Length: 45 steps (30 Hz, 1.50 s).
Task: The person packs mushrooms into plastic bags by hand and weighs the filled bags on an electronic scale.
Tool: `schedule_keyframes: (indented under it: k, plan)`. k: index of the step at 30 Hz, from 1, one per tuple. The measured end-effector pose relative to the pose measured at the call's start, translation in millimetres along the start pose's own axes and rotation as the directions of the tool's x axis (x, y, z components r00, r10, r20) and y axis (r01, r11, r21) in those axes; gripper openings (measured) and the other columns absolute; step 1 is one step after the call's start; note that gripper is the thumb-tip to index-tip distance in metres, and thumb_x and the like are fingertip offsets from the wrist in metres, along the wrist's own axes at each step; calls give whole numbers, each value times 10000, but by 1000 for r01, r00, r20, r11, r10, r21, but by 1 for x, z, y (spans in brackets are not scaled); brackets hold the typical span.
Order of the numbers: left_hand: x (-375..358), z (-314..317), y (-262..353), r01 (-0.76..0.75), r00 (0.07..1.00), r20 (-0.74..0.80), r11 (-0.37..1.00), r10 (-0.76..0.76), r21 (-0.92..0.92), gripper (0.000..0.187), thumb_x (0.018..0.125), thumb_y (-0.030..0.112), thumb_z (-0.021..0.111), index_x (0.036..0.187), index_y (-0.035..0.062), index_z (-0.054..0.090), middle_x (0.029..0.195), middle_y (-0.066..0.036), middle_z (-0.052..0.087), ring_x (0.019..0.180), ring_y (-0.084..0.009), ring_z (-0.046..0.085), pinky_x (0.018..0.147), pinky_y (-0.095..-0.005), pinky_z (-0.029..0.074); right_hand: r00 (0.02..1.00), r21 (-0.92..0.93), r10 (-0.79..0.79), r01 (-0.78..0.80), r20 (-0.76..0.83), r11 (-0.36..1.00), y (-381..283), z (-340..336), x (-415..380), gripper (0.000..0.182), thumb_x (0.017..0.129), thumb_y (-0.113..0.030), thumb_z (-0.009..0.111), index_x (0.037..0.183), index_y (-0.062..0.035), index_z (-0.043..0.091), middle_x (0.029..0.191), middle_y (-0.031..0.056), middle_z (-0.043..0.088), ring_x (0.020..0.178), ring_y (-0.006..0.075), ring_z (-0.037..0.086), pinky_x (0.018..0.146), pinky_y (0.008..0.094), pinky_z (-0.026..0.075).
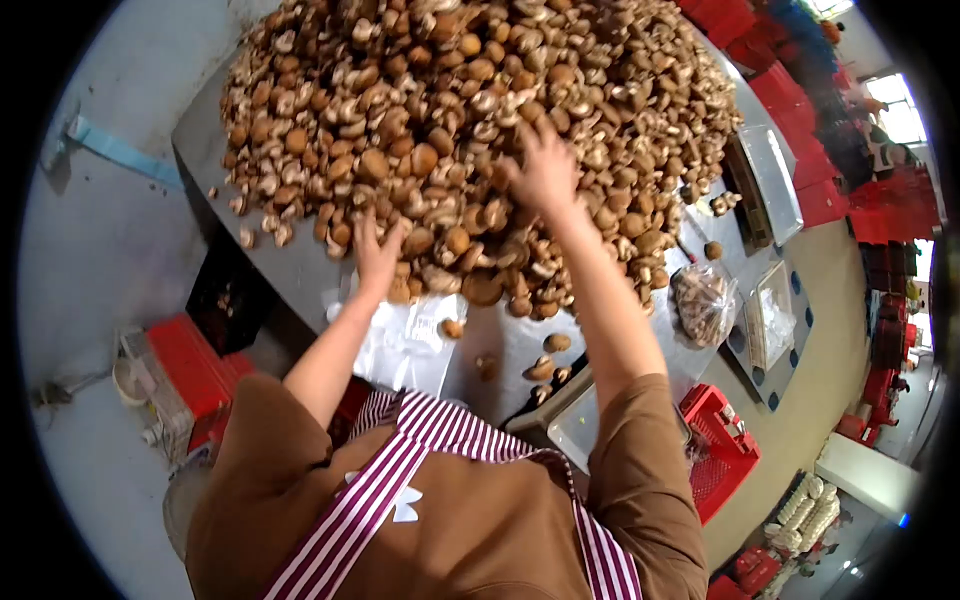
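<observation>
A large heap of brown-capped mushrooms with pale stems covers much of the metal table. My right hand reaches into the middle of the heap, its thumb and fingers apart among the caps. At the heap's near left edge, my left hand has its fingers spread and touches mushrooms; its fingertips are partly hidden there. Just below that hand lies a clear plastic bag, flat on the table, with a single mushroom on it. Several loose mushrooms lie near the table's front edge.
A filled clear bag of mushrooms sits to the right, close to a shallow tray. A metal tray stands at my front right, beside a red plastic basket. Red boxes are at lower left.
</observation>
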<state>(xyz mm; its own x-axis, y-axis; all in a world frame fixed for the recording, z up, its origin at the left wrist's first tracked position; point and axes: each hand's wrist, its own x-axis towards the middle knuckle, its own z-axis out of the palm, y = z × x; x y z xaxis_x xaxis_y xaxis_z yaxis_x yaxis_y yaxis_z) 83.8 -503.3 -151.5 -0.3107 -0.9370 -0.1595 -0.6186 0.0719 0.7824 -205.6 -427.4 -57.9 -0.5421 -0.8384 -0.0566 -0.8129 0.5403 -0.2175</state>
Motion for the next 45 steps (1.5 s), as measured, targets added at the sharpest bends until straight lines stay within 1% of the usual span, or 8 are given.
schedule_keyframes:
  k: [3, 13, 17, 21, 24, 27, 31, 45]
  plan:
    - [-21, 31, 16, -64, 996, 54, 998, 65, -9, 806, 911, 445, 660, 1565, 162, 284, 1579, -218, 223, 1457, -414, 226, 1163, -511, 262, 934, -58, -242, 235, -261, 970, 12, 60, -18, 670, 986, -493, 501, 1539, -155, 330, 1506, 210, 403, 1415, 441, 315, 1159, 551, 298]
    - [-92, 58, 95, -564, 677, 538, 824, 503, -59, 763, 875, 295, 672, 1532, 109, 331, 1609, -153, 229, 1493, -359, 187, 1210, -517, 197, 937, 93, -30, 67, -349, 993, 55, 18, -129, 537, 873, -230, 680, 1358, -63, 522, 1408, 168, 509, 1269, 375, 481, 1057, 460, 394]
    - [-101, 43, 98, -708, 602, 492, 705, 629, -35, 683, 890, 263, 645, 1512, 146, 389, 1543, -112, 393, 1459, -269, 313, 1219, -553, 124, 873, 246, 97, 27, -478, 969, 39, -4, -180, 502, 855, -163, 698, 1322, -55, 549, 1362, 161, 541, 1252, 363, 501, 1045, 460, 399]
    - [-94, 3, 105, -656, 678, 274, 730, 682, -191, 257, 831, 97, 665, 1084, 56, 651, 1040, -101, 636, 896, -282, 621, 854, -434, 485, 885, 592, 270, 7, -379, 806, 25, -41, -217, 322, 914, -173, 665, 1221, -80, 632, 1200, 131, 651, 1161, 291, 595, 967, 441, 472]
    - [-91, -18, 89, -736, 655, 104, 663, 749, -136, 176, 819, 12, 622, 993, 37, 629, 944, -119, 575, 810, -293, 593, 734, -407, 474, 851, 720, 289, 141, -439, 680, -3, -170, -239, 272, 950, -170, 631, 1199, -61, 643, 1219, 102, 663, 1184, 238, 602, 1038, 431, 470]
    - [-95, -33, 69, -611, 740, 178, 759, 649, -226, 190, 827, -23, 605, 1002, 44, 640, 953, -124, 573, 816, -306, 597, 709, -398, 472, 449, 180, -152, 614, -881, 768, -38, -299, -278, 373, 939, -155, 635, 1269, 6, 571, 1217, 150, 654, 1220, 287, 583, 1064, 427, 431]
    - [-115, -55, 57, -577, 735, 242, 773, 633, -264, 301, 838, -34, 619, 1126, 45, 653, 1042, -122, 604, 907, -285, 635, 789, -359, 519, 109, -294, -523, 723, -845, 625, -72, -391, -348, 385, 934, -160, 643, 1272, 8, 568, 1221, 153, 651, 1217, 287, 584, 1062, 427, 433]
    - [-138, -68, 8, -577, 723, 313, 787, 617, -219, 333, 838, 50, 662, 1170, 30, 636, 1122, -129, 617, 917, -260, 658, 770, -338, 549, -27, -526, -689, 668, -724, 526, -97, -432, -434, 429, 917, -176, 672, 1283, 16, 557, 1232, 163, 641, 1204, 290, 588, 1054, 428, 441]
